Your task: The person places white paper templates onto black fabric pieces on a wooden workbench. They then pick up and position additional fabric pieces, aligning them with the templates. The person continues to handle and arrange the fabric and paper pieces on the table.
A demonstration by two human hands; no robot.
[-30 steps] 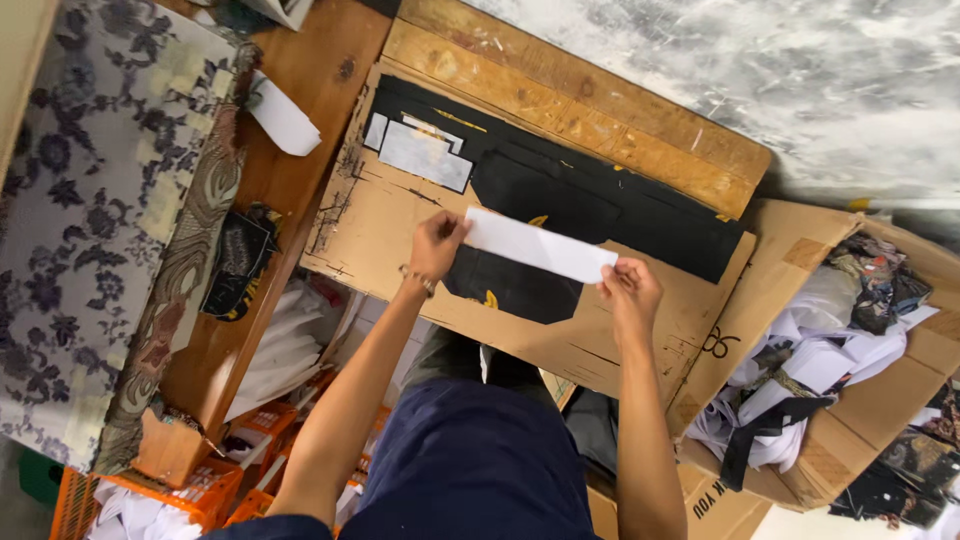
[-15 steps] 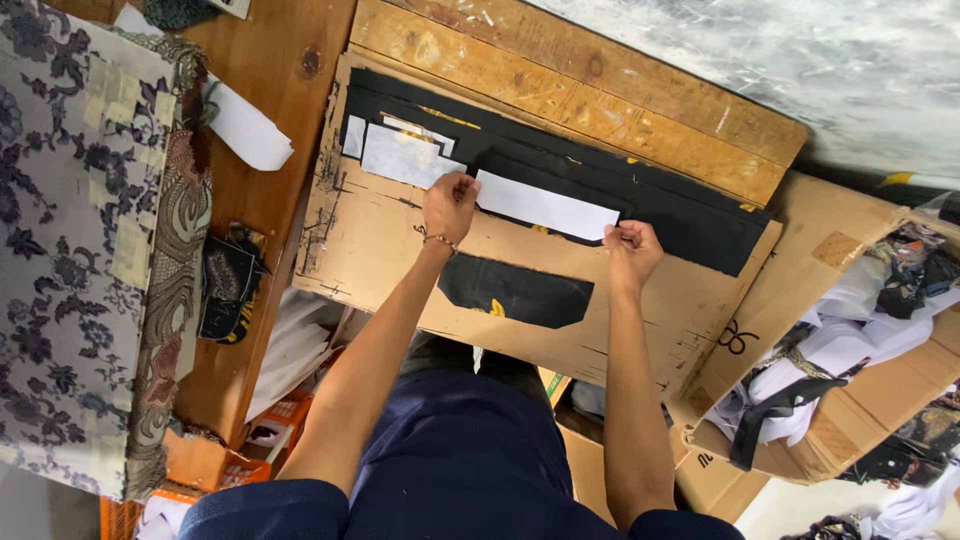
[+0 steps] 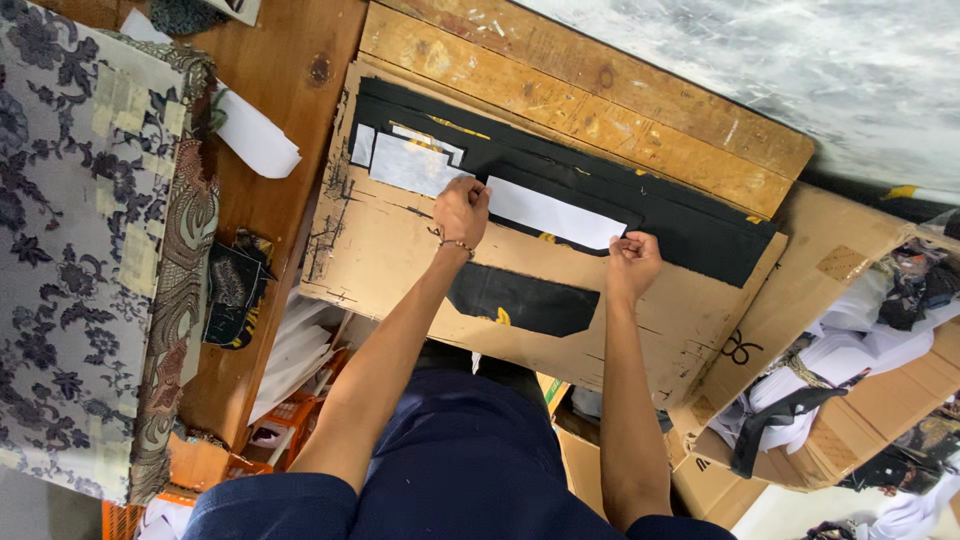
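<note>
So the long white paper strip (image 3: 555, 213) is lying on the black fabric piece (image 3: 600, 200), with the left hand (image 3: 461, 210) pinching its one end and the right hand (image 3: 632, 262) pinching the other. All of that is sitting on a cardboard sheet (image 3: 400, 250) over a wooden bench (image 3: 560, 90), with a floral cloth (image 3: 90, 230) hanging out to the left.

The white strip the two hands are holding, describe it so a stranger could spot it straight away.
Find the big cardboard sheet on the wooden table. On the black fabric along its far edge, the white strip stretches between the left hand and right hand. Unlike the neighbouring white pieces, it is long, narrow and gripped at both ends.
</note>
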